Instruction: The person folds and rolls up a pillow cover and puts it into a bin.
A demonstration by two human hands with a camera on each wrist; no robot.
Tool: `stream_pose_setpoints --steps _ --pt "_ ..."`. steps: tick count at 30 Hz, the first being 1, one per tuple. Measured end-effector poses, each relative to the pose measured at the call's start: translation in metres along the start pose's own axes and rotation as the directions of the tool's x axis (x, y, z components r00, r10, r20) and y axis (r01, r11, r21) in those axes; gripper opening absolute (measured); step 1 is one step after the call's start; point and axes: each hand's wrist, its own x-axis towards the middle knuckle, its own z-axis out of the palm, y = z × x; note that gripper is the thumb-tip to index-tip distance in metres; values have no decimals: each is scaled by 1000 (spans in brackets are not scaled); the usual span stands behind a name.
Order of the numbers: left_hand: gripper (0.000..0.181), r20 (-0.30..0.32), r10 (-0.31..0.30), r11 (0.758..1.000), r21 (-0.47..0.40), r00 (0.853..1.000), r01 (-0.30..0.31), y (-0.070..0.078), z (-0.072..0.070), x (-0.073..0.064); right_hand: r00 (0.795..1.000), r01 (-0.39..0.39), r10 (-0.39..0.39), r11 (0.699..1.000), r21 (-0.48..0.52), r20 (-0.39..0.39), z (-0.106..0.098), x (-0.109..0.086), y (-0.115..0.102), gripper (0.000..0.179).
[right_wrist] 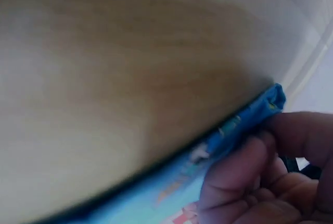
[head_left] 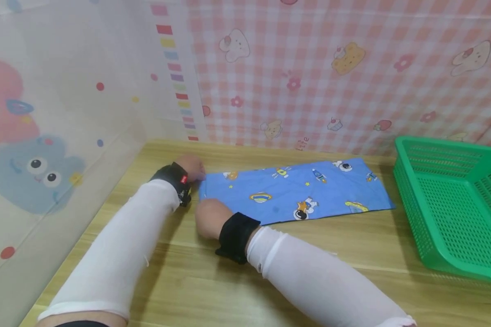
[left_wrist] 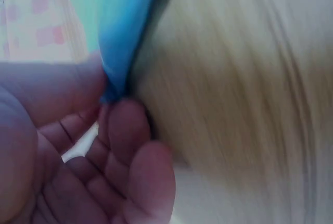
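Observation:
A blue cloth printed with astronauts, rockets and planets lies in a long folded strip on the wooden table. At its far left corner my left hand pinches the fabric; in the left wrist view the cloth corner sits between thumb and fingertips. My right hand is at the near left corner. The right wrist view has the cloth's layered edge pinched between that thumb and fingers. From the head view, both hands' fingertips are mostly hidden.
A green plastic basket stands on the right, close to the cloth's right end. Behind the table hangs a pink checked curtain with cartoon prints. A pale patterned sheet covers the left side.

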Motion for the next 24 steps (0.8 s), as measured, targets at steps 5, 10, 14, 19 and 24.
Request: stream_pose_setpoints --steps 5,10,14,19,24 --pt "20 -45 -94 993 63 995 97 21 -5 -8 1000 4 -4 1000 10 -10 -2 -3 -1 10" --pt "22 -59 -123 992 -13 991 122 26 -4 -11 1000 -10 11 999 54 -24 -3 -5 -3 8" --pt "27 -73 -103 993 -73 992 98 23 -1 -9 999 -19 20 999 35 -25 -2 -5 -5 7" --pt "15 -84 -112 968 -233 990 90 21 3 -9 999 -25 25 1000 -1 -34 0 -3 -4 9" --pt "8 -84 -139 944 -314 987 106 23 8 -7 998 -68 67 994 80 14 0 -4 0 15"
